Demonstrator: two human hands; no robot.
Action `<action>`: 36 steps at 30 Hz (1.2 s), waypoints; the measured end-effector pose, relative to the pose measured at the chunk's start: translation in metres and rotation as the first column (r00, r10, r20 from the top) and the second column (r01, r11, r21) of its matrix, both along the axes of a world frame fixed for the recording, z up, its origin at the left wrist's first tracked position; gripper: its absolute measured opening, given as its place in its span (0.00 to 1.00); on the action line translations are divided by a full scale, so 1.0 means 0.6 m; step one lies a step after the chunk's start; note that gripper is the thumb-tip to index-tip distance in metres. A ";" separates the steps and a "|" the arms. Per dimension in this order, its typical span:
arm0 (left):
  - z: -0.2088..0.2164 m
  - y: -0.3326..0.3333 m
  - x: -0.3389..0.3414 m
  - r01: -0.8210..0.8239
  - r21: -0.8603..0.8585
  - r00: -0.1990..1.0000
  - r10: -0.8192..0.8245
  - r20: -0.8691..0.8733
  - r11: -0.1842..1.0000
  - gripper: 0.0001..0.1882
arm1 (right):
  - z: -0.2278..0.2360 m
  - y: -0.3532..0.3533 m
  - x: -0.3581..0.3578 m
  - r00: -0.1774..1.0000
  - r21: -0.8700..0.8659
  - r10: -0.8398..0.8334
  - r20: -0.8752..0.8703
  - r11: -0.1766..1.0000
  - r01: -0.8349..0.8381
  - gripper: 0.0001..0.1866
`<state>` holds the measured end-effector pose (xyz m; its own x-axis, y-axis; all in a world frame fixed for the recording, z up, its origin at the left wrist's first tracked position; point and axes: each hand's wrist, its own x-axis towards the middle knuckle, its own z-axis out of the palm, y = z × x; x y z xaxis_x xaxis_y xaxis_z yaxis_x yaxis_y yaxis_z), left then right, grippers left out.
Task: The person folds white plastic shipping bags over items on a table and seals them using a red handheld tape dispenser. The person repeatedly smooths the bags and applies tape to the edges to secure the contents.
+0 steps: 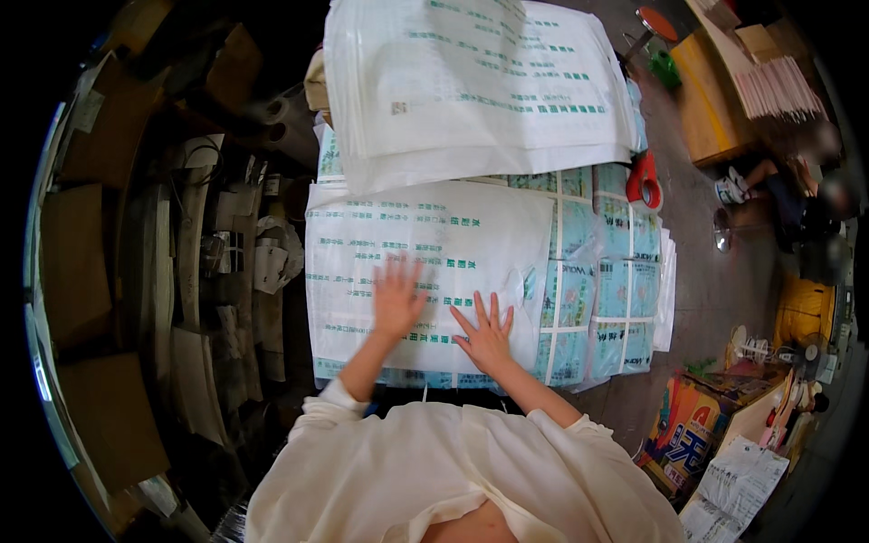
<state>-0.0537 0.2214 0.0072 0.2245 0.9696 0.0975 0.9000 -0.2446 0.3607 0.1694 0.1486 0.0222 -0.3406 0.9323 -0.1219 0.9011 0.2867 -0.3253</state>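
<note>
A flat white plastic bag [353, 299] with rows of green print lies in front of me on several strapped blue-and-white packs [625, 291]. My left hand [398, 300] is over the bag's middle with fingers spread; motion blurs it, and I cannot tell whether it touches. My right hand [489, 339] rests flat on the bag, just right of the left one, its fingers apart. Neither hand holds anything. Beyond the hands, a pile of similar white printed bags [489, 127] covers the far part of the packs. A red tape dispenser [644, 184] is at the pile's right corner.
Shelving with cardboard boxes [109, 416] and rolls runs along the left. At the far right stand a wooden desk [706, 100] and a seated person [787, 185]. A colourful printed carton [688, 430] stands near right, beside papers [738, 480]. An orange-topped stool [656, 23] is at the back.
</note>
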 end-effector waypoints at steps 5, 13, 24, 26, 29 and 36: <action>-0.022 -0.022 0.058 0.008 -0.022 1.000 -0.007 0.017 1.000 0.34 | 0.064 0.108 0.024 0.980 0.329 0.063 -0.190 0.944 0.003 0.28; -0.021 -0.026 0.050 0.035 -0.049 0.999 -0.035 0.000 0.998 0.34 | 0.281 0.464 -0.156 0.928 0.763 0.353 0.119 0.565 -0.313 0.31; -0.013 -0.031 0.045 0.036 -0.059 0.999 -0.035 0.024 0.998 0.34 | 0.297 0.539 -0.173 0.944 0.784 0.323 -0.072 0.603 -0.147 0.22; -0.016 -0.033 0.043 0.025 -0.064 1.000 -0.025 0.009 0.998 0.34 | 0.334 0.544 -0.165 0.837 0.555 0.229 -0.497 0.826 0.103 0.17; -0.020 -0.036 0.037 0.012 -0.080 1.000 -0.013 -0.009 0.997 0.34 | 0.412 0.601 -0.139 0.667 0.352 -0.058 -0.743 0.814 0.463 0.18; -0.022 -0.031 0.045 0.031 -0.047 0.999 -0.030 0.018 0.998 0.34 | 0.526 0.747 0.036 0.351 0.315 0.032 -0.936 0.523 0.792 0.19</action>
<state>-0.0268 0.2026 -0.0061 0.2527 0.9659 0.0560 0.8860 -0.2543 0.3878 0.1913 0.5968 0.3376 0.5576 0.5807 0.5931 0.3808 0.4560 -0.8044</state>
